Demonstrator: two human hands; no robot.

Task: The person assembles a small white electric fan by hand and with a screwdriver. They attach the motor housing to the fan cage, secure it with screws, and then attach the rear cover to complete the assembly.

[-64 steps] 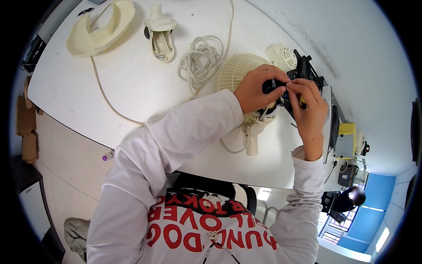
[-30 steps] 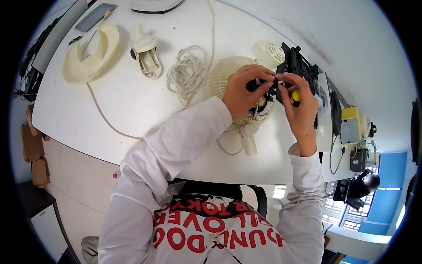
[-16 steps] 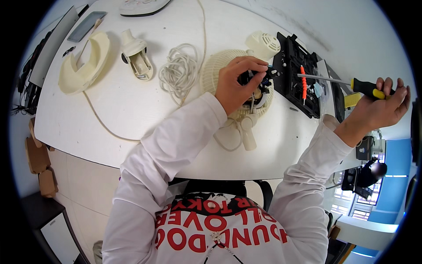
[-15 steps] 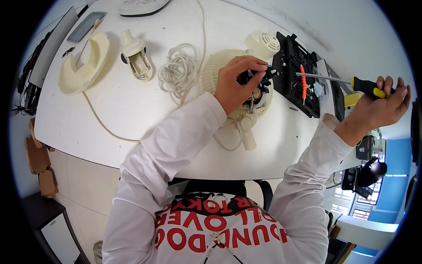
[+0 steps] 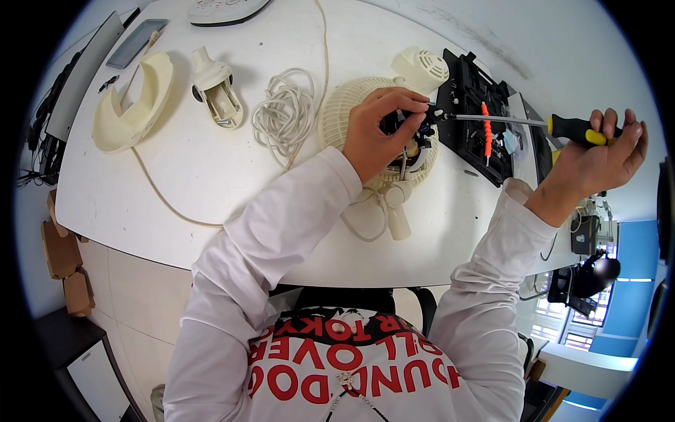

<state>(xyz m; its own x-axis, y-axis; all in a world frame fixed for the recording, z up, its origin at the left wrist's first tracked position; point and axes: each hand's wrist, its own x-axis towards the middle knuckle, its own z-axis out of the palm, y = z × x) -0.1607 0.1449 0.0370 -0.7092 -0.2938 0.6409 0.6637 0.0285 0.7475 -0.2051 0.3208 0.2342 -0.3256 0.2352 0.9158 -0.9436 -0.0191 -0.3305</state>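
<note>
Head view: left hand, fingers narrow, gripping dark motor assembly over cream fan grille on white worktop. Right hand, fingers wrapped round yellow-and-black screwdriver, tip at assembly's right side; contact too small to tell. Screwdriver shaft crosses above open black tool case. Coiled white cable left of grille.

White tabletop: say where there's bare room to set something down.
Bare: between the cord at left, coiled cable and left sleeve; also between the cream stem and right sleeve. Crowded: around the fan guard, left hand and black tool case.
</note>
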